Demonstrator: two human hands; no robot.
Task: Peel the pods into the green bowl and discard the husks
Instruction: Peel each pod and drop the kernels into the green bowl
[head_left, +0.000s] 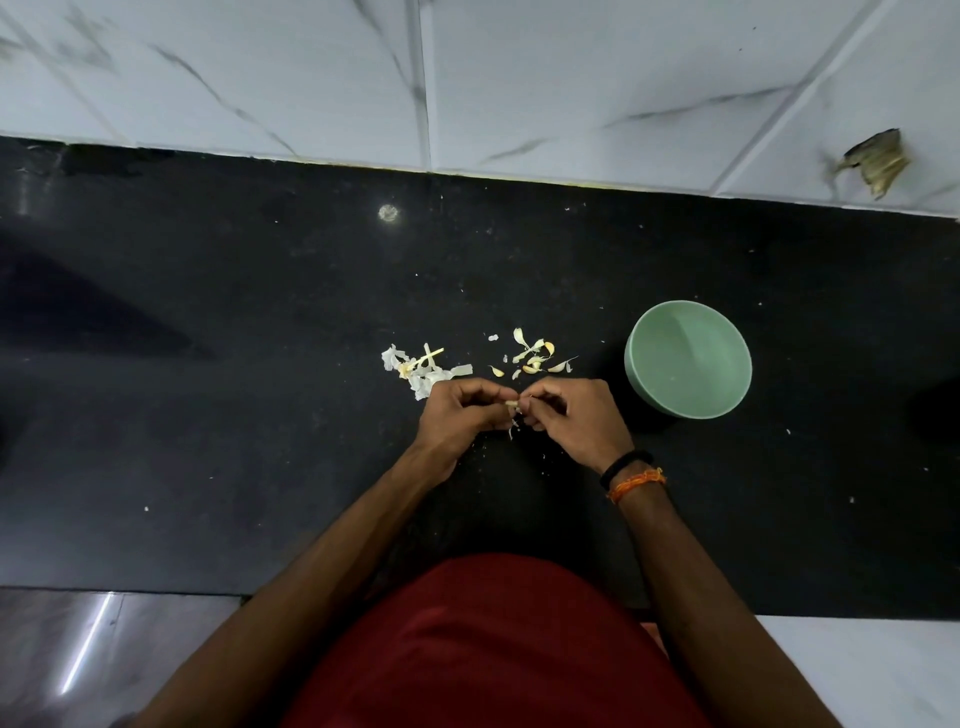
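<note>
Pinching one small pod (511, 404) between left hand (464, 415) and right hand (570, 418), fingertips curled tight on it over the near counter (208, 415), lay crosswise between both grips, green bowl (688, 358) just right, nearer the right hand.

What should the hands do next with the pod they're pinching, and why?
Probably keep stripping the skin, then drop the piece in the bowl. Both the left hand and right hand pinch one small pod with husk hanging below it, and the bowl looks empty. Husks lie on the counter.
</note>
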